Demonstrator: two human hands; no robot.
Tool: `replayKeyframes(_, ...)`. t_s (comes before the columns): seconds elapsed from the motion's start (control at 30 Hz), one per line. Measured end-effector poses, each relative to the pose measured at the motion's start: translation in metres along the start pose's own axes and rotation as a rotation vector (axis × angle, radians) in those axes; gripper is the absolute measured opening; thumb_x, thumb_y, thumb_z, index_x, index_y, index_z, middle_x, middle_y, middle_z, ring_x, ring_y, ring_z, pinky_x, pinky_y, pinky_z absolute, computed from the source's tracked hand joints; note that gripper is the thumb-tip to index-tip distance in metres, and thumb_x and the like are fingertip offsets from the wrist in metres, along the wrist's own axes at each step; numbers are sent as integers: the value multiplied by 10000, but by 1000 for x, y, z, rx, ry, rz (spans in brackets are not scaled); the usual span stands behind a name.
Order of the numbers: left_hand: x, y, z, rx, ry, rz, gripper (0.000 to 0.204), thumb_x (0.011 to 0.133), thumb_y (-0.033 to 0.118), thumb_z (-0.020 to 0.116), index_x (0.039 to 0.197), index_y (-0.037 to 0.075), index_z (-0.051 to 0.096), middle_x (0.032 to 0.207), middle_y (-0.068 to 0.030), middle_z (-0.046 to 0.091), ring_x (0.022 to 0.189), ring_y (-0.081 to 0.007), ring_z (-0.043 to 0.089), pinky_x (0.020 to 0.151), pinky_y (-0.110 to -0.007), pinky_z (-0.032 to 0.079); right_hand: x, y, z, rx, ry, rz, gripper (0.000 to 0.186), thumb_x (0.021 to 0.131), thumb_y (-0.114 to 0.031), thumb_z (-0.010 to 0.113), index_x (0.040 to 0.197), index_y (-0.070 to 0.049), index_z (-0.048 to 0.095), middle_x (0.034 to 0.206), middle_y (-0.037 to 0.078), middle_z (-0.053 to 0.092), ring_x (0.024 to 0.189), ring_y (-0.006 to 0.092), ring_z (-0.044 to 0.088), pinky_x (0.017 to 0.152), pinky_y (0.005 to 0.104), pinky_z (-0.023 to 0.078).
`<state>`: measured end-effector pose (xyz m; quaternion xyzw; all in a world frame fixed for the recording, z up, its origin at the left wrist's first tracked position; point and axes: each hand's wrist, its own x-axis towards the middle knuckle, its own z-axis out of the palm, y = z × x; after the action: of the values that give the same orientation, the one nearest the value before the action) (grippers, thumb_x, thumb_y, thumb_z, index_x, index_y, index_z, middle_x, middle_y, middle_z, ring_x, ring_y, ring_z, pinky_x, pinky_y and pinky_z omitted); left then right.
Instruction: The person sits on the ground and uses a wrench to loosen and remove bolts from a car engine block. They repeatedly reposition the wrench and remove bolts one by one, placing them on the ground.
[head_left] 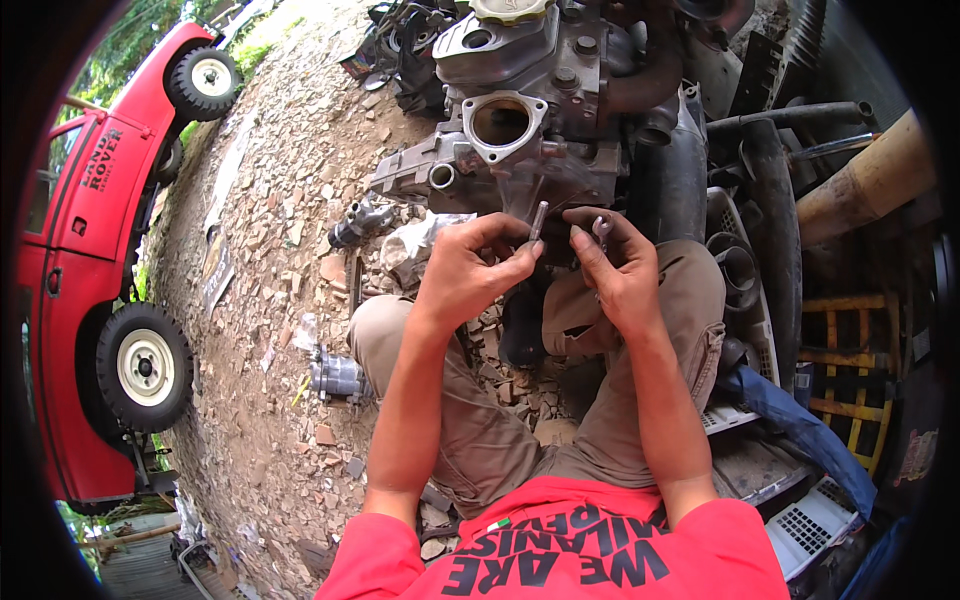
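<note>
My left hand pinches a short, slim metal stud between thumb and fingers, its end pointing up. Close beside it, my right hand is closed on a small shiny metal piece with a rounded end; the rest is hidden in the fingers, so its kind is unclear. Both hands are above my bent legs, apart from each other. Just beyond them stands a greasy engine, with a three-cornered flange around a round opening facing me.
Left of my knee, a cylindrical metal part lies on rubble-strewn ground, with a smaller metal fitting farther off. A red vehicle stands at far left. Pipes, a bamboo pole and a white crate crowd the right.
</note>
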<state>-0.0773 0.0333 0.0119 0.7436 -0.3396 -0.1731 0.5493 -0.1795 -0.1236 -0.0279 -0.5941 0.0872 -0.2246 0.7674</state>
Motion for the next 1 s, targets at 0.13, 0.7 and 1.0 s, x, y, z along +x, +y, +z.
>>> replayKeyframes(0.13, -8, 3, -2, 0, -26, 43, 153, 801, 114, 710, 872, -20, 683, 677, 7, 616, 589, -20, 502, 519, -201, 409, -2, -4, 8, 40, -135, -81, 314, 873, -88, 673, 1172, -23, 601, 987, 8, 633, 884, 61, 560, 803, 209, 457)
replayKeyframes(0.7, -42, 14, -38, 165, 143, 147, 163, 708, 90, 753, 820, 14, 663, 704, 9, 576, 583, -33, 485, 514, -207, 397, -9, -12, 46, 73, -255, -106, 274, 847, -76, 704, 1101, -13, 622, 967, 10, 651, 831, 34, 574, 719, 192, 472)
replayKeyframes(1.0, -69, 10, -61, 301, 219, 156, 189, 704, 85, 796, 830, 37, 663, 836, -14, 624, 723, -81, 570, 572, -223, 413, -18, -1, 71, -161, -238, -107, 140, 851, -91, 704, 943, -5, 643, 760, -24, 588, 690, 24, 496, 607, 193, 409)
